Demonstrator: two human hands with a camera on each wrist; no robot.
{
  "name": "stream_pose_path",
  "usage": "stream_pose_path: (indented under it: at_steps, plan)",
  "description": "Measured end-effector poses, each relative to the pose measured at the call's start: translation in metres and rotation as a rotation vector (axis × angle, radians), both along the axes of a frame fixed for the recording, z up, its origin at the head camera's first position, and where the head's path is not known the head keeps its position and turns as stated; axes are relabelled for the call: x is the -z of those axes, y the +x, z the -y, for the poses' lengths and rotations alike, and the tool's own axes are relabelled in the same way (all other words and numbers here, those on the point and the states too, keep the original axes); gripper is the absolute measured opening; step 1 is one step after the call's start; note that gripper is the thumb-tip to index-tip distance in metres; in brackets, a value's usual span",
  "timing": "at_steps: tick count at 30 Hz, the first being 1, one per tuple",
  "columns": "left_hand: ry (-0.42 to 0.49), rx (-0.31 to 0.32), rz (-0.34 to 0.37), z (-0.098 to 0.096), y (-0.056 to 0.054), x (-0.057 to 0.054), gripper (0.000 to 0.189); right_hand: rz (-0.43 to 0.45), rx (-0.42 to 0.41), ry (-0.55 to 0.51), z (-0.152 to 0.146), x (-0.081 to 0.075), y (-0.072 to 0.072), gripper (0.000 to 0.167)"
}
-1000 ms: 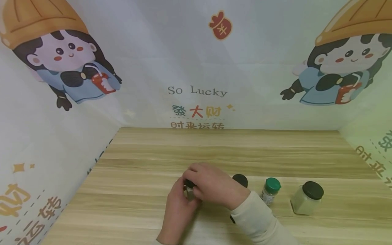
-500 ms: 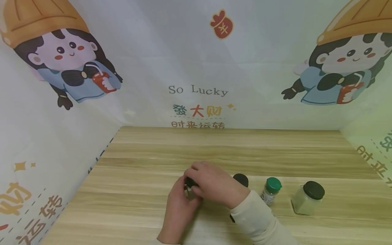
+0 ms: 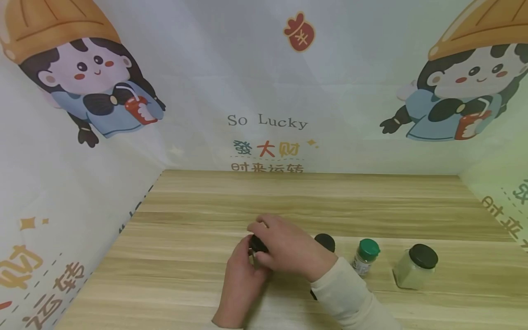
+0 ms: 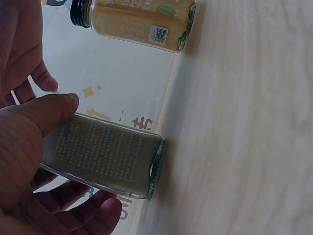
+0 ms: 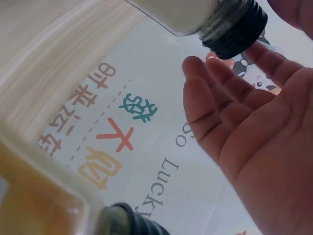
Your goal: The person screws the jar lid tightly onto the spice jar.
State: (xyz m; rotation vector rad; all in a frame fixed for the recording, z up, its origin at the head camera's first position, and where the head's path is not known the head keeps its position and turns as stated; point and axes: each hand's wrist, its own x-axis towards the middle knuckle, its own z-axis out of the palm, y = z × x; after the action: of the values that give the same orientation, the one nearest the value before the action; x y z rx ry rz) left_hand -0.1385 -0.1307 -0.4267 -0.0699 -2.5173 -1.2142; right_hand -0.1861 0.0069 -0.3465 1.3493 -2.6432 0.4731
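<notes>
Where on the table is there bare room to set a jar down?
The table is bare left of the left hand and across the back strip by the printed wall. It is crowded at front right: black-lidded jar, green-capped bottle, pale jar.

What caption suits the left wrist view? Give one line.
Left hand grips a glass spice jar standing on the wooden table.

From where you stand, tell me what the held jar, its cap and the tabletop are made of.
Held jar: likely clear glass; glossy, thick see-through base, printed label.
Cap: probably black plastic; matte, ribbed around its side.
Tabletop: pale wood or wood-look laminate; streaked grain, dull sheen.
</notes>
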Motion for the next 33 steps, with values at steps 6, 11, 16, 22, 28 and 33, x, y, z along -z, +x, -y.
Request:
stream_pose_path:
  at_steps: [6,11,16,22,28,33]
  plan:
    - [-0.03,-0.011,-0.01,0.0003,0.0001,0.0013,0.051,-0.023,-0.048,0.0,0.0004,-0.0004,0.0003,0.034]
    - [-0.032,-0.009,0.003,0.0,0.0004,0.0017,0.054,-0.002,-0.032,0.035,0.0013,-0.0012,0.0008,0.03]
    - [-0.02,-0.002,-0.003,-0.0006,0.0008,0.0011,0.053,0.017,-0.017,0.022,-0.0002,-0.0016,0.0005,0.021]
    - [-0.008,0.004,0.005,-0.0001,0.0013,0.0003,0.051,0.017,-0.009,0.018,-0.0008,-0.0014,0.0003,0.017]
    - [-0.009,0.011,-0.006,0.0003,0.0009,0.0004,0.048,0.027,0.015,0.015,-0.0014,-0.0007,0.0006,0.011]
    - [0.001,0.013,0.002,0.0001,0.0009,0.0003,0.045,0.0,0.035,0.026,-0.0021,-0.0005,0.0006,0.014]
